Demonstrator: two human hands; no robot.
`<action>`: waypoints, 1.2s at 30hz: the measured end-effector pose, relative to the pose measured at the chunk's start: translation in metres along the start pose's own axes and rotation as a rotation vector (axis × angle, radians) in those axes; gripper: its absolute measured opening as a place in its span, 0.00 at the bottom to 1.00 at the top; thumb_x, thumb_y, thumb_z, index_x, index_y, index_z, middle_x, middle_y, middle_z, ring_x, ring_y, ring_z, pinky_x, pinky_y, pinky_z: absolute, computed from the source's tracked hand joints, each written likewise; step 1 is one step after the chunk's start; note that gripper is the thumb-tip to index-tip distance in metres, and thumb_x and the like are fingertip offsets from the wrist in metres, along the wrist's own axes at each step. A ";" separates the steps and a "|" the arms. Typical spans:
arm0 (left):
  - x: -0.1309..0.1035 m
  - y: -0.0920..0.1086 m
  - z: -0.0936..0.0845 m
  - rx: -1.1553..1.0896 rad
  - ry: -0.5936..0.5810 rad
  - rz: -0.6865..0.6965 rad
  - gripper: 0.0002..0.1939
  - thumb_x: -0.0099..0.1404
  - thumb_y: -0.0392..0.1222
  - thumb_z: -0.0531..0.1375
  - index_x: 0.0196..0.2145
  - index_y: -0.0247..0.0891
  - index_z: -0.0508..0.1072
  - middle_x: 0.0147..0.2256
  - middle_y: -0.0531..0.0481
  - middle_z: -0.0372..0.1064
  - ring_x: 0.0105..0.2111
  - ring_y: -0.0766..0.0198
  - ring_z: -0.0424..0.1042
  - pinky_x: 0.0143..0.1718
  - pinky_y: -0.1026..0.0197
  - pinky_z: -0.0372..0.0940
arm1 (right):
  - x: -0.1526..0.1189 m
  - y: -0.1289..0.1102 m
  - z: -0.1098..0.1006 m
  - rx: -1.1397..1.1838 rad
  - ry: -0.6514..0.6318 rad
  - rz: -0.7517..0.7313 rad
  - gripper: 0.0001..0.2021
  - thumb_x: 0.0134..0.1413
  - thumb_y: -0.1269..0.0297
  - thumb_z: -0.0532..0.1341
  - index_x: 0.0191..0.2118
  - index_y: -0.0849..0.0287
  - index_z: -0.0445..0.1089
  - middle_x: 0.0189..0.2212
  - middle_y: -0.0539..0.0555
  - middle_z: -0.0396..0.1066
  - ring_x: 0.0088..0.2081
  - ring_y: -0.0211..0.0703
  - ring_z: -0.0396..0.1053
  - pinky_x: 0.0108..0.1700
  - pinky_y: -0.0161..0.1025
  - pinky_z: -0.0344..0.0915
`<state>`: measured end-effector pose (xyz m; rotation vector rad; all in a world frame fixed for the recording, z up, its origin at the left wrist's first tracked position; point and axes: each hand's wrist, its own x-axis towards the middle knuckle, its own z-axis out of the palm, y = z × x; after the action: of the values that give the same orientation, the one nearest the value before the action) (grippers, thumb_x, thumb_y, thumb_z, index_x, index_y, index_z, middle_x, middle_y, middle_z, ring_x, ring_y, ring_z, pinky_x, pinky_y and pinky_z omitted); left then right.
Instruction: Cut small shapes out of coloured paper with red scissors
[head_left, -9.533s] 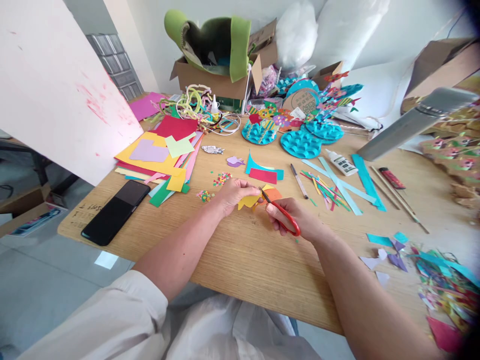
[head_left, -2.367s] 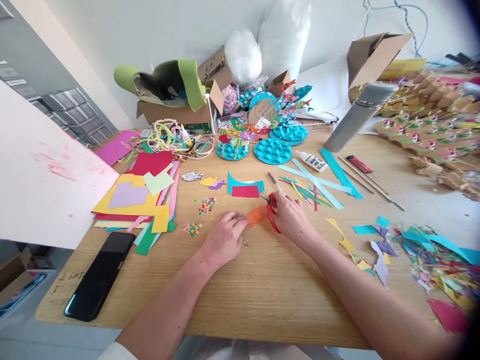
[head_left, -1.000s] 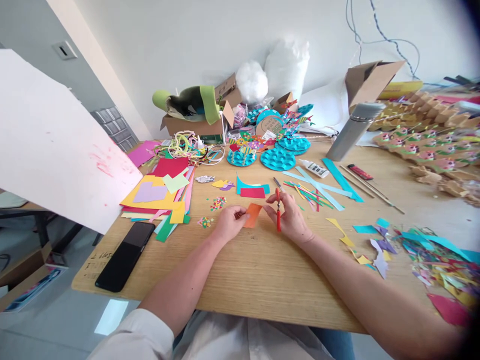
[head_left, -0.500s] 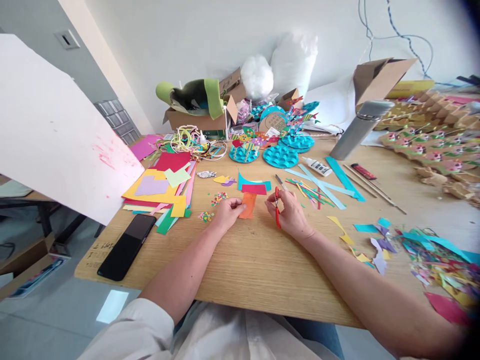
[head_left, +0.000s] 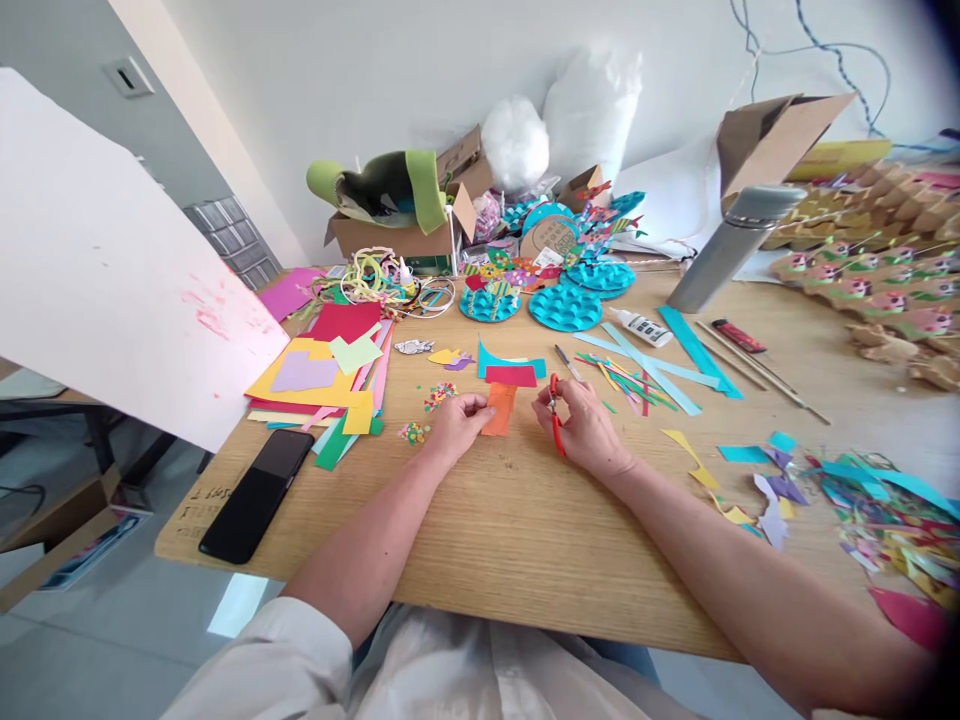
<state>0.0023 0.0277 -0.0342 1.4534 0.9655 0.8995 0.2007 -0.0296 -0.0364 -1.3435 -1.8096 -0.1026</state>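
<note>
Between the thumb and fingers of my left hand (head_left: 459, 428) is the left edge of an orange paper piece (head_left: 500, 410). My right hand (head_left: 583, 428) is closed around red-handled scissors (head_left: 556, 416), a short way right of the orange paper; their blades are hard to make out. Just beyond the orange piece lies a red paper strip (head_left: 511, 376), over a blue paper piece (head_left: 491, 361) with a curved edge. Small colourful paper dots (head_left: 440, 397) lie left of the orange paper, near my left hand.
A phone (head_left: 256, 496) and stacked coloured paper (head_left: 304, 372) lie at left. Paper strips (head_left: 652, 372), a glue bottle (head_left: 642, 327), a grey flask (head_left: 731, 250) and paper scraps (head_left: 885, 520) are at right. Blue discs (head_left: 565, 309) and boxes stand behind.
The camera view has shifted slightly, moving the objects at right further right in the picture. Both hands keep nearly the same pose, still holding the orange paper and the scissors.
</note>
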 end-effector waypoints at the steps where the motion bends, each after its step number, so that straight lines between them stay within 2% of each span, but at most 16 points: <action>1: 0.000 0.000 0.000 0.001 0.003 0.001 0.10 0.49 0.44 0.63 0.21 0.36 0.69 0.21 0.55 0.63 0.24 0.69 0.60 0.29 0.65 0.56 | 0.000 0.000 0.000 0.004 -0.004 0.004 0.05 0.56 0.68 0.58 0.32 0.54 0.59 0.27 0.52 0.69 0.30 0.46 0.69 0.38 0.43 0.62; 8: -0.001 -0.002 -0.001 -0.001 -0.002 -0.006 0.12 0.50 0.47 0.63 0.21 0.35 0.69 0.21 0.55 0.64 0.24 0.69 0.60 0.29 0.65 0.56 | 0.000 -0.002 0.000 0.028 -0.045 0.054 0.05 0.55 0.67 0.57 0.30 0.54 0.59 0.27 0.53 0.70 0.31 0.47 0.70 0.38 0.44 0.63; 17: -0.002 -0.007 -0.002 0.024 -0.008 -0.019 0.11 0.52 0.45 0.62 0.22 0.35 0.68 0.20 0.56 0.60 0.22 0.70 0.57 0.27 0.65 0.52 | -0.002 0.001 0.000 0.034 -0.043 0.075 0.07 0.56 0.65 0.58 0.30 0.53 0.58 0.26 0.53 0.71 0.30 0.47 0.70 0.36 0.44 0.65; 29: -0.002 -0.007 -0.005 0.024 -0.022 -0.028 0.12 0.52 0.47 0.62 0.22 0.36 0.68 0.20 0.56 0.61 0.23 0.70 0.57 0.27 0.64 0.53 | -0.005 0.004 0.000 0.069 -0.140 0.264 0.06 0.55 0.61 0.58 0.29 0.55 0.63 0.25 0.54 0.71 0.27 0.48 0.70 0.32 0.43 0.65; 36: -0.002 -0.004 -0.003 -0.007 -0.036 -0.043 0.12 0.51 0.47 0.64 0.23 0.35 0.71 0.23 0.54 0.66 0.25 0.69 0.62 0.30 0.64 0.57 | -0.003 0.001 0.001 0.093 -0.113 0.234 0.07 0.54 0.62 0.59 0.27 0.54 0.61 0.24 0.53 0.70 0.28 0.47 0.70 0.33 0.42 0.64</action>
<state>-0.0021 0.0273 -0.0383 1.4337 0.9625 0.8422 0.2012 -0.0314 -0.0394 -1.5087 -1.7125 0.1845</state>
